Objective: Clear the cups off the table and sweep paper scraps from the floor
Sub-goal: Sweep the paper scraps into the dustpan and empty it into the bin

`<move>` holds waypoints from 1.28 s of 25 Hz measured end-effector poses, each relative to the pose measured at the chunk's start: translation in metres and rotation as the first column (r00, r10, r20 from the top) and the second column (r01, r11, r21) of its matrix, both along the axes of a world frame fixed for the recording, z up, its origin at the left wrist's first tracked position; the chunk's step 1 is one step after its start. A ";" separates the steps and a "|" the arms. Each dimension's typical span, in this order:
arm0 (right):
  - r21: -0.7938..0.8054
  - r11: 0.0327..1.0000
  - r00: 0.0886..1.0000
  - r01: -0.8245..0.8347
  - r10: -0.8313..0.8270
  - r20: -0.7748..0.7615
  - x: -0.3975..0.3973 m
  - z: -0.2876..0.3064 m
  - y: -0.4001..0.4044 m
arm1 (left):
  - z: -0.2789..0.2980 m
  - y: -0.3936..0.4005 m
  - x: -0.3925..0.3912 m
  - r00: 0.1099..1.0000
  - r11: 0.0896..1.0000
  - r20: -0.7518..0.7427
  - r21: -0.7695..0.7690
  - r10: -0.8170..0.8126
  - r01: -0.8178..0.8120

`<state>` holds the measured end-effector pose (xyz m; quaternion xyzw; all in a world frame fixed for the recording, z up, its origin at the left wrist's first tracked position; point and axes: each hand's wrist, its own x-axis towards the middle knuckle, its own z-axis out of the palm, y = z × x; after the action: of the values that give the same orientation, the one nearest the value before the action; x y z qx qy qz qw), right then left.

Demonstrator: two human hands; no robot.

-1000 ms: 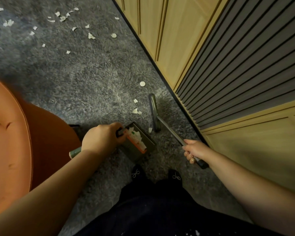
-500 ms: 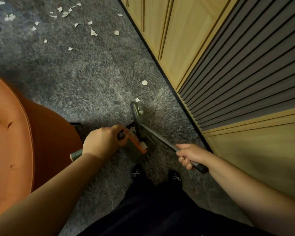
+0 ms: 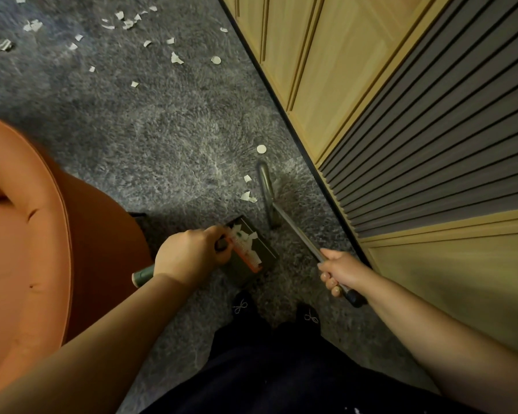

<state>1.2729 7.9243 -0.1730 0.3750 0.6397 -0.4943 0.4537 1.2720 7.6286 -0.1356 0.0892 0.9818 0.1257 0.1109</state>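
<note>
Paper scraps (image 3: 248,196) are what's being dealt with right now, so this looks like the sweeping half of the job; no cups or table in sight. Big stuff first: grey carpet (image 3: 150,138) fills most of the view, with an orange chair (image 3: 27,234) on the left and a wooden cabinet wall (image 3: 341,55) on the right. A loose scatter of torn bits (image 3: 126,23) lies well off at the far end. Closer in, a few bits and a round piece (image 3: 261,149) lie just beside the broom head (image 3: 266,189), which is planted on the carpet past the dustpan (image 3: 251,249). Some scraps are already in the pan. Next move, I'd guess, is dragging those near ones toward the pan mouth, pressing down since the pile will snag them. Left hand (image 3: 189,255) is wrapped tight around the dustpan handle; right hand (image 3: 340,270) is curled closed on the broom stick.
</note>
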 end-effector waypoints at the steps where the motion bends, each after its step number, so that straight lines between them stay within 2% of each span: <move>1: 0.010 1.000 1.000 -0.016 0.016 0.002 -0.007 -0.006 -0.001 | 0.000 0.000 0.002 1.000 1.000 -0.002 0.008 -0.001 0.001; 7: -0.031 0.999 0.998 -0.030 0.031 0.048 -0.018 -0.024 -0.018 | -0.001 -0.008 0.009 1.000 0.998 -0.027 0.056 0.016 -0.014; 14: -0.082 0.997 0.999 -0.010 0.013 0.030 0.011 -0.002 -0.023 | 0.002 -0.017 0.027 0.997 0.999 -0.069 0.048 0.014 -0.011; 19: -0.089 0.995 0.998 0.052 -0.054 -0.026 -0.006 0.013 -0.020 | 0.001 -0.027 0.031 0.973 0.975 -0.094 0.090 0.211 -0.203; 22: -0.088 0.992 0.993 0.086 -0.092 -0.069 -0.026 0.016 -0.018 | 0.000 -0.030 0.022 0.962 0.962 -0.069 0.092 0.262 -0.256; 28: -0.082 0.989 0.987 0.123 -0.131 -0.093 -0.073 0.014 -0.002 | 0.005 -0.023 -0.033 0.922 0.920 0.026 0.061 0.387 -0.388; 32: -0.049 0.993 0.991 0.103 -0.107 -0.082 -0.123 0.008 0.013 | 0.005 -0.013 -0.077 0.902 0.899 0.015 0.073 0.432 -0.432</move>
<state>1.1502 7.9377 -0.1646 0.3767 0.6267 -0.5470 0.4077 1.1947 7.6153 -0.1306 -0.1265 0.9719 0.1835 0.0760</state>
